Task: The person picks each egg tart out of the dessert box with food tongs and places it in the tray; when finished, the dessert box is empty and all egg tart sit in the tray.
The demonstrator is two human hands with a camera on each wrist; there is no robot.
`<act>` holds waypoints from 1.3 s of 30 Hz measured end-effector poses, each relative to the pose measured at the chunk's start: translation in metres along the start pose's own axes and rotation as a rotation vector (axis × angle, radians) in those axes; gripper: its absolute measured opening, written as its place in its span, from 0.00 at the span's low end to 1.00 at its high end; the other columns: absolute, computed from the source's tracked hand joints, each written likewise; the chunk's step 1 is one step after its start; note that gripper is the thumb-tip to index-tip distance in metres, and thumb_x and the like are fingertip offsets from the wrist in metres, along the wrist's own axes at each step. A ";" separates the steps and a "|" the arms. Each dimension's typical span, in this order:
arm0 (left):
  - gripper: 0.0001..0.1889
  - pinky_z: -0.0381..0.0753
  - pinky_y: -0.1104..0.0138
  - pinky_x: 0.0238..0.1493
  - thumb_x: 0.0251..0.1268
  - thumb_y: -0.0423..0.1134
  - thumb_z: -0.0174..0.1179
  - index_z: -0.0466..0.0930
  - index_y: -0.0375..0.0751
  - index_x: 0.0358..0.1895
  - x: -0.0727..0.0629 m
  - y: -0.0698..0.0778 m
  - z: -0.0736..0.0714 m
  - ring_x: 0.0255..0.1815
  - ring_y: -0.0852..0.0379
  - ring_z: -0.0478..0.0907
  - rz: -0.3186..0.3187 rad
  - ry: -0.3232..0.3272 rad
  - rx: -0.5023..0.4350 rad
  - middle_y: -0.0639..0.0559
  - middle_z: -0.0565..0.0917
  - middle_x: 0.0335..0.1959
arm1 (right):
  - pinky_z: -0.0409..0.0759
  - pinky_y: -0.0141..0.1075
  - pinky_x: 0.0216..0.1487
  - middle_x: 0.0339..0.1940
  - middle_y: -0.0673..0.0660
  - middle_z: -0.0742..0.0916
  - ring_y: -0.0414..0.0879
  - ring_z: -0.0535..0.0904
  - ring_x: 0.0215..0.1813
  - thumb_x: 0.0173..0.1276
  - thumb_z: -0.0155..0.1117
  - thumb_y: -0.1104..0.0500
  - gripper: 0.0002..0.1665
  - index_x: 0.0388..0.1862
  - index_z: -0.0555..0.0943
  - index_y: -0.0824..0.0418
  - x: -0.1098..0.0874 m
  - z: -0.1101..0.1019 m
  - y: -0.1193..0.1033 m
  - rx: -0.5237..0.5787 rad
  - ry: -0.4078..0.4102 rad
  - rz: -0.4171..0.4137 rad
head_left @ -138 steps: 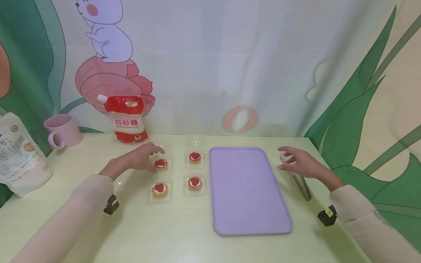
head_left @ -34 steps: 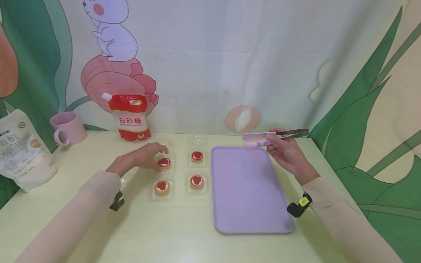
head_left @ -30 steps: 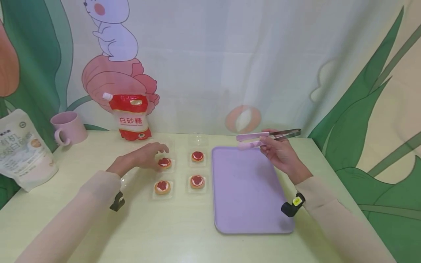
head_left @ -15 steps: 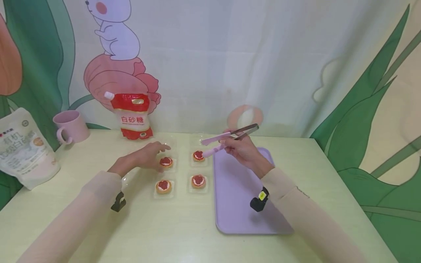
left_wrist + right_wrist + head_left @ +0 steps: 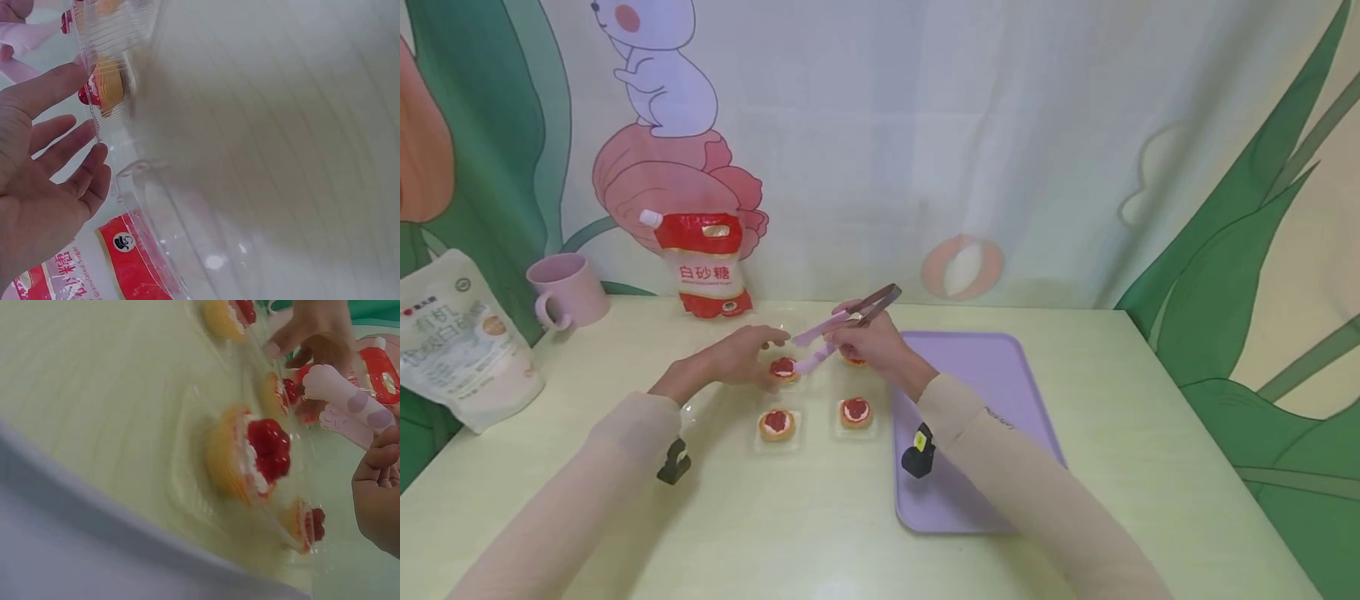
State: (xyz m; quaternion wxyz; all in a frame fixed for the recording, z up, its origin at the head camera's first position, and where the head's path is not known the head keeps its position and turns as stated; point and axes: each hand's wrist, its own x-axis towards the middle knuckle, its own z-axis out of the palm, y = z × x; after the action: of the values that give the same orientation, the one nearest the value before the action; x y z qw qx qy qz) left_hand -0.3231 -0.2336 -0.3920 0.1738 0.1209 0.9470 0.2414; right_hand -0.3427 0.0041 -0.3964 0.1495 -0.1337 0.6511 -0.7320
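Observation:
My left hand (image 5: 739, 354) holds the edge of a clear plastic container (image 5: 127, 119), its thumb and fingertips at the rim. Inside sits a small tart (image 5: 784, 367) with red topping and white cream. My right hand (image 5: 872, 342) grips pink-and-steel tongs (image 5: 880, 303). Their paw-shaped tips (image 5: 322, 381) are spread slightly and overlap that tart's right side in the head view. Another tart (image 5: 777, 424) lies in front, a third (image 5: 856, 412) to its right. Behind that one, a further tart (image 5: 854, 361) is partly hidden by my right hand.
A purple tray (image 5: 970, 354) lies to the right, under my right forearm. At the back left stand a red-and-white sugar pouch (image 5: 703, 267), a pink mug (image 5: 568, 292) and a pale pouch (image 5: 467, 342). A curtain hangs behind the table.
My right hand has picked up the tongs from the table's right side and carried them left across the tray to the back-left tart. The left hand stays at its container.

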 end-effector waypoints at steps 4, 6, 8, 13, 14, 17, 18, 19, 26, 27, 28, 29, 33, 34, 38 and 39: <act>0.43 0.75 0.41 0.63 0.53 0.44 0.76 0.65 0.49 0.74 0.001 0.000 0.000 0.68 0.39 0.69 -0.005 0.014 -0.008 0.42 0.72 0.70 | 0.67 0.28 0.24 0.29 0.51 0.89 0.39 0.71 0.20 0.61 0.63 0.76 0.26 0.60 0.71 0.74 0.004 0.007 0.006 -0.040 0.012 0.003; 0.42 0.76 0.42 0.63 0.53 0.44 0.76 0.66 0.48 0.73 0.002 0.001 0.000 0.68 0.39 0.69 0.002 0.015 -0.010 0.42 0.72 0.70 | 0.68 0.29 0.25 0.29 0.51 0.89 0.39 0.72 0.21 0.61 0.63 0.76 0.25 0.59 0.72 0.74 0.005 0.009 0.009 -0.059 0.015 -0.003; 0.42 0.77 0.42 0.63 0.54 0.43 0.75 0.66 0.48 0.73 0.002 0.000 0.000 0.68 0.39 0.70 0.007 0.014 -0.010 0.42 0.73 0.69 | 0.69 0.29 0.25 0.28 0.51 0.88 0.39 0.72 0.21 0.60 0.62 0.76 0.24 0.57 0.72 0.72 0.006 0.011 0.012 -0.064 0.016 -0.006; 0.41 0.79 0.45 0.61 0.55 0.42 0.75 0.67 0.48 0.73 0.002 0.001 0.000 0.65 0.40 0.72 0.020 0.015 -0.007 0.42 0.74 0.68 | 0.72 0.28 0.24 0.25 0.49 0.87 0.39 0.74 0.20 0.61 0.63 0.76 0.21 0.53 0.74 0.69 0.009 0.016 0.017 -0.090 0.020 0.002; 0.41 0.79 0.45 0.61 0.55 0.42 0.75 0.67 0.48 0.73 0.002 0.001 0.000 0.65 0.40 0.73 0.020 0.015 -0.008 0.43 0.75 0.67 | 0.73 0.28 0.25 0.25 0.49 0.87 0.39 0.75 0.21 0.61 0.64 0.75 0.20 0.53 0.75 0.69 0.010 0.017 0.018 -0.098 0.022 0.009; 0.40 0.80 0.46 0.60 0.55 0.41 0.75 0.67 0.48 0.72 0.002 0.001 0.000 0.65 0.41 0.74 0.021 0.014 -0.015 0.43 0.75 0.67 | 0.76 0.27 0.25 0.27 0.50 0.88 0.40 0.77 0.21 0.63 0.66 0.73 0.18 0.52 0.77 0.67 0.011 0.018 0.019 -0.131 0.041 0.024; 0.40 0.80 0.46 0.60 0.55 0.41 0.75 0.67 0.48 0.72 0.002 0.002 0.000 0.65 0.40 0.74 0.021 0.013 -0.019 0.43 0.75 0.67 | 0.76 0.27 0.25 0.26 0.50 0.87 0.40 0.77 0.21 0.63 0.66 0.72 0.18 0.51 0.77 0.67 0.011 0.019 0.020 -0.142 0.052 0.028; 0.40 0.81 0.46 0.59 0.55 0.41 0.75 0.67 0.48 0.72 0.001 0.002 0.000 0.65 0.40 0.74 0.021 0.012 -0.021 0.43 0.75 0.67 | 0.76 0.27 0.25 0.26 0.50 0.87 0.40 0.77 0.21 0.62 0.66 0.72 0.17 0.51 0.78 0.66 0.011 0.019 0.020 -0.151 0.062 0.031; 0.42 0.80 0.46 0.60 0.55 0.40 0.75 0.65 0.49 0.74 -0.001 0.004 -0.001 0.66 0.39 0.74 0.029 0.012 -0.009 0.42 0.74 0.69 | 0.74 0.28 0.25 0.23 0.50 0.82 0.41 0.74 0.21 0.61 0.67 0.71 0.18 0.50 0.77 0.66 0.010 0.026 0.018 -0.203 0.099 0.050; 0.42 0.80 0.46 0.60 0.55 0.40 0.75 0.65 0.49 0.74 -0.002 0.004 -0.001 0.66 0.39 0.74 0.033 0.011 -0.006 0.41 0.74 0.69 | 0.73 0.28 0.25 0.23 0.50 0.81 0.41 0.73 0.22 0.61 0.67 0.71 0.17 0.50 0.77 0.65 0.010 0.027 0.017 -0.207 0.100 0.057; 0.42 0.80 0.47 0.60 0.55 0.40 0.75 0.65 0.49 0.74 -0.002 0.003 -0.001 0.65 0.39 0.74 0.034 0.012 -0.005 0.41 0.74 0.68 | 0.73 0.29 0.26 0.24 0.51 0.81 0.41 0.73 0.22 0.61 0.67 0.71 0.17 0.49 0.77 0.65 0.010 0.029 0.015 -0.217 0.103 0.066; 0.42 0.80 0.46 0.60 0.55 0.40 0.75 0.65 0.49 0.74 -0.002 0.003 -0.001 0.65 0.39 0.74 0.037 0.011 -0.005 0.41 0.74 0.69 | 0.73 0.29 0.26 0.24 0.51 0.81 0.41 0.73 0.23 0.61 0.67 0.70 0.17 0.49 0.77 0.65 0.010 0.031 0.014 -0.231 0.106 0.071; 0.41 0.80 0.46 0.60 0.55 0.40 0.75 0.65 0.49 0.73 -0.002 0.001 -0.001 0.66 0.38 0.73 0.035 0.007 -0.012 0.40 0.74 0.69 | 0.75 0.27 0.26 0.25 0.53 0.81 0.41 0.75 0.23 0.60 0.69 0.69 0.19 0.51 0.78 0.66 0.011 0.035 0.009 -0.287 0.114 0.089; 0.41 0.80 0.46 0.60 0.55 0.40 0.74 0.65 0.49 0.74 -0.002 0.001 -0.001 0.66 0.38 0.73 0.031 0.007 -0.015 0.41 0.74 0.69 | 0.76 0.27 0.26 0.26 0.53 0.81 0.41 0.76 0.24 0.60 0.68 0.69 0.20 0.52 0.77 0.67 0.011 0.036 0.009 -0.300 0.114 0.089; 0.42 0.80 0.46 0.61 0.55 0.40 0.74 0.65 0.50 0.74 -0.002 -0.001 0.000 0.66 0.38 0.73 0.024 0.004 -0.019 0.41 0.73 0.69 | 0.78 0.27 0.26 0.25 0.54 0.83 0.41 0.78 0.23 0.60 0.69 0.69 0.20 0.52 0.78 0.68 0.014 0.034 0.011 -0.325 0.105 0.087; 0.42 0.80 0.46 0.61 0.55 0.40 0.74 0.65 0.49 0.74 -0.002 -0.001 0.000 0.66 0.38 0.73 0.026 0.002 -0.016 0.41 0.74 0.69 | 0.79 0.27 0.26 0.25 0.55 0.83 0.41 0.79 0.23 0.60 0.69 0.69 0.20 0.51 0.78 0.68 0.014 0.033 0.013 -0.326 0.103 0.086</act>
State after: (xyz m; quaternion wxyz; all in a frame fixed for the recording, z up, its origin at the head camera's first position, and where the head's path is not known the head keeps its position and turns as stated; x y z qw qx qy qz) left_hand -0.3217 -0.2350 -0.3919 0.1706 0.1314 0.9437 0.2513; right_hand -0.3425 -0.0329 -0.4053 0.1234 -0.0907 0.7731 -0.6155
